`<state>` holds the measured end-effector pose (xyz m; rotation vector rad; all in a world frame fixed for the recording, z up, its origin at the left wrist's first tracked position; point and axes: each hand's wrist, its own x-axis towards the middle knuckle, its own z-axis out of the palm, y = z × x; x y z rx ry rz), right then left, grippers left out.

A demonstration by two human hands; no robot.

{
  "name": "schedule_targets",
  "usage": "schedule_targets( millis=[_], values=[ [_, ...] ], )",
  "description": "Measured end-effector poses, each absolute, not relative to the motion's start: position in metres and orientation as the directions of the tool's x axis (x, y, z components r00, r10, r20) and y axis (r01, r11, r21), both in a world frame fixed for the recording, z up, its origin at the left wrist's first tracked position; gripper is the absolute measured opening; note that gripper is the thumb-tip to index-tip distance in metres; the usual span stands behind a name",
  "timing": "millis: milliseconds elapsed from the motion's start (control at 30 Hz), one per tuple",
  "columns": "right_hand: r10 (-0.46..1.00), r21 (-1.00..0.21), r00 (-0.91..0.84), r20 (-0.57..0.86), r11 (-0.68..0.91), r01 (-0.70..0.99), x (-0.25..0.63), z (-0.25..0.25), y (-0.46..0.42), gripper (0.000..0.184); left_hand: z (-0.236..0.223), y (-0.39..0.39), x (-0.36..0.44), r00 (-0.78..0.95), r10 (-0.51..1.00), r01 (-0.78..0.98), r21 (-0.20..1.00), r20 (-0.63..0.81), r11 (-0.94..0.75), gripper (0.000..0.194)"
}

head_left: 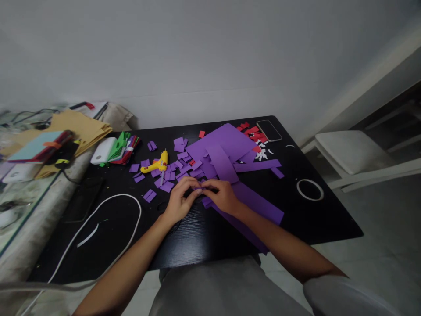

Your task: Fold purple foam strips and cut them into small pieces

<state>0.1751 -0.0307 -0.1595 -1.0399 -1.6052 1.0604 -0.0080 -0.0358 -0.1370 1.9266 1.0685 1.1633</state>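
Note:
Above the black table, my left hand (182, 198) and my right hand (221, 193) meet, fingertips pinched on a small purple piece of paper (198, 188). Fingers cover most of that piece. Many cut purple pieces (167, 186) lie just beyond my hands, some of them folded. Larger purple sheets (226, 139) lie behind, with a wide purple strip (221, 163) across them. Another purple sheet (259, 204) lies partly under my right forearm. A yellow glue gun (157, 163) rests on its side to the left of the pile.
Red and white scraps (259, 135) lie near a phone (269, 130) at the back right. A white ring (310, 189) sits at the right. A white cable (138, 219) loops at the left, near bundled colored paper (125, 148). A white chair (351, 151) stands beyond the table's right side.

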Motion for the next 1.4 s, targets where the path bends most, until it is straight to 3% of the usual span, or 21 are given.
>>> schedule_targets(
  millis=[133, 433, 500, 600, 700, 800, 900, 1000, 1133, 1267, 1400],
  values=[
    [0.924, -0.913, -0.227, 0.307, 0.353, 0.203, 0.178, -0.156, -0.031, 0.011, -0.135, -0.038, -0.007, 0.256, 0.878, 0.33, 0.817, 0.404, -0.473, 0.009],
    [0.93, -0.919, -0.226, 0.291, 0.337, 0.205, 0.178, -0.157, -0.031, 0.009, -0.136, -0.038, -0.009, 0.266, 0.828, 0.389, 0.731, 0.493, -0.56, 0.009],
    [0.959, -0.963, -0.188, 0.21, 0.236, 0.131, 0.176, -0.159, -0.03, 0.011, -0.137, -0.038, -0.01, 0.291, 0.788, 0.396, 0.682, 0.542, -0.615, 0.006],
    [0.976, -0.987, -0.215, -0.035, -0.067, -0.144, 0.174, -0.158, -0.028, 0.023, -0.139, -0.037, -0.012, 0.324, 0.718, 0.438, 0.576, 0.615, -0.691, 0.007],
    [0.892, -0.857, -0.39, -0.227, -0.373, -0.355, 0.177, -0.152, -0.023, 0.026, -0.14, -0.035, -0.016, 0.348, 0.676, 0.491, 0.488, 0.65, -0.722, 0.011],
    [0.871, -0.781, -0.414, -0.265, -0.445, -0.438, 0.181, -0.145, -0.02, 0.03, -0.14, -0.034, -0.018, 0.373, 0.676, 0.51, 0.468, 0.635, -0.722, 0.015],
    [0.916, -0.85, -0.313, -0.252, -0.364, -0.381, 0.181, -0.142, -0.02, 0.03, -0.137, -0.035, -0.017, 0.376, 0.71, 0.49, 0.522, 0.596, -0.698, 0.02],
    [0.963, -0.929, -0.203, -0.177, -0.232, -0.287, 0.179, -0.142, -0.023, 0.03, -0.135, -0.037, -0.014, 0.323, 0.794, 0.403, 0.684, 0.516, -0.608, 0.013],
    [0.985, -0.968, -0.155, -0.083, -0.116, -0.222, 0.176, -0.144, -0.026, 0.028, -0.138, -0.039, -0.008, 0.231, 0.953, 0.161, 0.959, 0.195, -0.235, 0.018],
    [0.986, -0.972, -0.162, -0.038, -0.074, -0.224, 0.175, -0.148, -0.026, 0.027, -0.139, -0.038, -0.003, 0.277, 0.956, 0.12, 0.991, -0.098, 0.067, 0.031],
    [0.979, -0.961, -0.19, -0.066, -0.114, -0.25, 0.174, -0.151, -0.025, 0.031, -0.135, -0.037, -0.002, 0.25, 0.96, 0.087, 0.99, -0.128, 0.109, 0.038]
  ],
)
